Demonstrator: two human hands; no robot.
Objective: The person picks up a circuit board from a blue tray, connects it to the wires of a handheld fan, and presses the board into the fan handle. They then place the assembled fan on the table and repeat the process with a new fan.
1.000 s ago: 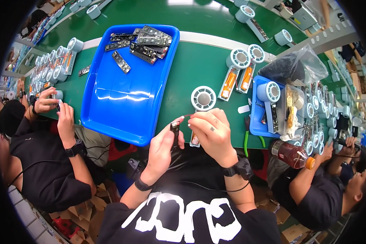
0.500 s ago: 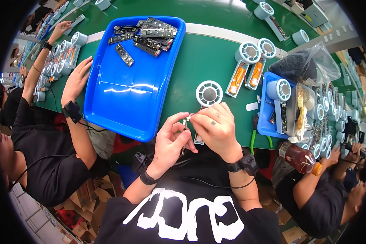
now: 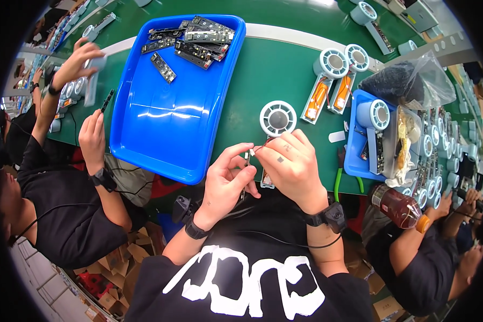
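Note:
My left hand (image 3: 228, 174) grips a narrow circuit board (image 3: 247, 157), seen nearly edge-on between thumb and fingers. Close beside the board's upper end, my right hand (image 3: 292, 163) pinches thin dark wires that end in a small white connector (image 3: 252, 152). Whether the connector touches the board I cannot tell. Beyond my hands lies a pale blue device (image 3: 278, 118) with a round grilled head. My right hand covers most of its body; only the near end (image 3: 267, 180) shows below.
On the left, a blue tray (image 3: 161, 145) holds several circuit boards (image 3: 209, 36). Two similar devices (image 3: 317, 99) with orange batteries lie at right, near a small blue bin (image 3: 353, 155), green-handled pliers (image 3: 338, 185) and a bottle (image 3: 397, 206). A co-worker's hand (image 3: 93, 137) holds a board at left.
My right hand has shifted slightly right, and more wire shows by the connector. My left hand keeps the board. The co-worker at left now holds a board and moves a blurred pale housing.

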